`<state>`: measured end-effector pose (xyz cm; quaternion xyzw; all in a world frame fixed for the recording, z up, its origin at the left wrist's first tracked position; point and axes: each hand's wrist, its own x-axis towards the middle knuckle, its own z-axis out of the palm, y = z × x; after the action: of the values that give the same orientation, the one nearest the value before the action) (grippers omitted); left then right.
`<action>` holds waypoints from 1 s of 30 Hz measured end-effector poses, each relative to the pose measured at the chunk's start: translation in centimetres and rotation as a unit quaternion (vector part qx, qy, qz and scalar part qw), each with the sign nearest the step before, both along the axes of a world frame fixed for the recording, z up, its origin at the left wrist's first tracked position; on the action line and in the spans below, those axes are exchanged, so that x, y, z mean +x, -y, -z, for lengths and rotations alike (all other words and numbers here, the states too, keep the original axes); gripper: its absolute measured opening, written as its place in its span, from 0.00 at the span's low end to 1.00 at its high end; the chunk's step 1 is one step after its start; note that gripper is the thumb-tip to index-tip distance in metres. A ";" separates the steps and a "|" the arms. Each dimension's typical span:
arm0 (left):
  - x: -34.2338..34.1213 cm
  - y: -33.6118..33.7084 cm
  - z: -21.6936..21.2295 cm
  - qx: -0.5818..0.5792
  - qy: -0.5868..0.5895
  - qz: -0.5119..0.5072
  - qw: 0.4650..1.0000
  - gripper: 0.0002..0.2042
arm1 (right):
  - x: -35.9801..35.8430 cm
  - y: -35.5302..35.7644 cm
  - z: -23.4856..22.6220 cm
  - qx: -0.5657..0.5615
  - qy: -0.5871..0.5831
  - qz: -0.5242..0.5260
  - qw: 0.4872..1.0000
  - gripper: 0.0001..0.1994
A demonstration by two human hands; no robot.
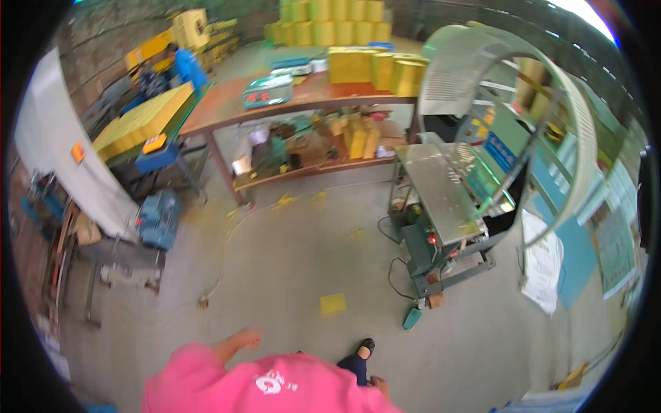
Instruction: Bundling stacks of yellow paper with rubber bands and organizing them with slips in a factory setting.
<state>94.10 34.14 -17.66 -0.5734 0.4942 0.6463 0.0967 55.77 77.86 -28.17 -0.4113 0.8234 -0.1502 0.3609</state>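
My left hand [246,337] swings out ahead of my pink shirt over the grey floor. It is small and smeared, so its finger pose is unclear; no object shows in it. Low beside my dark trouser leg is my right hand [378,383], partly cut off by the shirt, its fingers too blurred to read. Neither hand touches any equipment. One black shoe [368,344] is stepping forward. On the floor ahead lies a yellow sheet [332,303], apart from both hands.
A reddish-brown table [227,103] bears a green scale [268,91] and yellow stacks [350,67]. At right stands a metal-topped machine [441,186] with a green pedal [412,318]. A blue motor [160,219] is at left; a cable crosses the floor. Two people work far left.
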 end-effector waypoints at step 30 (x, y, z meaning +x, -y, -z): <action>-37.3 73.1 -31.1 -0.369 -0.231 -0.193 0.879 0.16 | -29.5 78.9 -8.8 0.088 0.316 0.110 0.938 0.14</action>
<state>56.79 -38.94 13.47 -0.4855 0.5849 0.5373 -0.3653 26.31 -1.02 -19.41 -0.2160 0.7170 -0.2380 0.6185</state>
